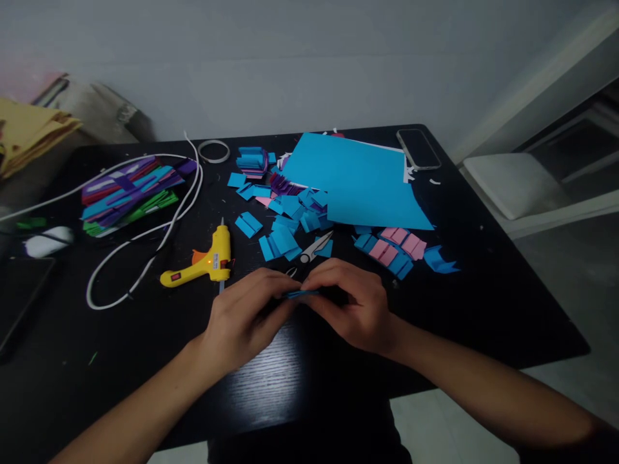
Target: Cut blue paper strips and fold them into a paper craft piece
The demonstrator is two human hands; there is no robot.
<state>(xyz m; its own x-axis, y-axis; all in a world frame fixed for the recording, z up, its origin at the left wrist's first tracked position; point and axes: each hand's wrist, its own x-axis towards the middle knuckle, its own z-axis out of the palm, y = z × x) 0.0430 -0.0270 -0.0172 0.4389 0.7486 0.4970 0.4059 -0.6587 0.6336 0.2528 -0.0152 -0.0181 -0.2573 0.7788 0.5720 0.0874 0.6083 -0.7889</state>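
Note:
Between the fingertips of my left hand (249,316) and my right hand (355,306) is a small piece of blue paper (302,293), seen nearly edge-on. Both hands pinch it, and the fingers hide most of it. Just beyond them lie the scissors (314,248), their handles partly covered by my hands. Many folded blue paper pieces (280,240) are scattered behind the scissors. To the right, pink and blue folded pieces (391,251) sit together in a small block, with one loose blue piece (440,260) beside it.
A yellow glue gun (220,254) lies left of my hands, its light glowing orange. White cable (91,277) loops around near bundled coloured paper strips (133,190). Blue sheets (358,180), a roll of tape (213,151) and a phone (418,149) lie toward the wall.

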